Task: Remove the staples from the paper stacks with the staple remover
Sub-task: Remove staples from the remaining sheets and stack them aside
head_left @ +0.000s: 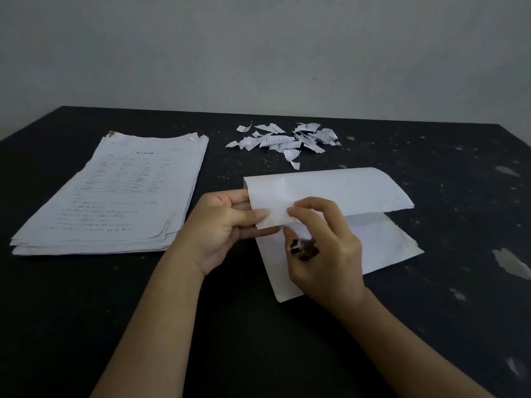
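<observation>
A small stack of white sheets (359,193) lies at the centre right of the black table, its top sheets curled up and back. My left hand (224,225) pinches the near-left corner of the lifted sheets. My right hand (324,248) pinches the same corner with thumb and forefinger, while its other fingers curl round a dark staple remover (304,249) with a shiny metal end. The remover's jaws are hidden behind my fingers. No staple shows at the corner.
A thick pile of printed pages (120,196) lies on the left. Several torn paper scraps (284,140) are heaped at the back centre, with loose staples (266,161) near them. The table (459,196) is scuffed with pale chips on the right.
</observation>
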A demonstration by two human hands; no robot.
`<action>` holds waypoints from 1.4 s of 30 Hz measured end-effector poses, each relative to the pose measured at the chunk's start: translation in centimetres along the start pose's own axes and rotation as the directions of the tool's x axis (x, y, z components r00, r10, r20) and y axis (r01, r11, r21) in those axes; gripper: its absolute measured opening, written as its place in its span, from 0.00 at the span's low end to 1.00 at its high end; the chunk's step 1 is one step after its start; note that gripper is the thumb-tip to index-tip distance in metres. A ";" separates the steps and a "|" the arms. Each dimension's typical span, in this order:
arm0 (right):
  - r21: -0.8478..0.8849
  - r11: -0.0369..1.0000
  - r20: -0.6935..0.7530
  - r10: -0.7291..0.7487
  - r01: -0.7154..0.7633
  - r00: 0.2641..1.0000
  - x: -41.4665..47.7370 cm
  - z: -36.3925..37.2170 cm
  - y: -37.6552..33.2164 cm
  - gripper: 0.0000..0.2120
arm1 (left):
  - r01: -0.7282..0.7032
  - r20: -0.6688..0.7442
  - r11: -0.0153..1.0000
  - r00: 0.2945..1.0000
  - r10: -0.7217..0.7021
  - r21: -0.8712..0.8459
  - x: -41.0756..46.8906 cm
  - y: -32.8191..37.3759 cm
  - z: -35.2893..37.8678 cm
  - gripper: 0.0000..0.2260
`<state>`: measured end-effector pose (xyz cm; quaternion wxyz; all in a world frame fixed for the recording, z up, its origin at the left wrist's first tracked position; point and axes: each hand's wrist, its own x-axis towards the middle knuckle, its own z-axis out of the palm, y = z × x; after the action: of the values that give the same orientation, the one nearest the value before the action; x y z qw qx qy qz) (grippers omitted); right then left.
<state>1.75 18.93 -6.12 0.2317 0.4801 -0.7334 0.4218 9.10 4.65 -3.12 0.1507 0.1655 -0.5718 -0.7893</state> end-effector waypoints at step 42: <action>0.381 0.699 0.227 0.564 -0.605 0.794 7.7 -0.5 0.0 0.15 | -0.130 -0.296 0.991 0.945 0.137 0.043 1.6 0.0 1.8 0.11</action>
<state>-1.59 15.46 -0.15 -0.0619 0.2804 -0.7443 0.6029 6.88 5.52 -2.73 0.2862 0.2454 -0.5615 -0.7366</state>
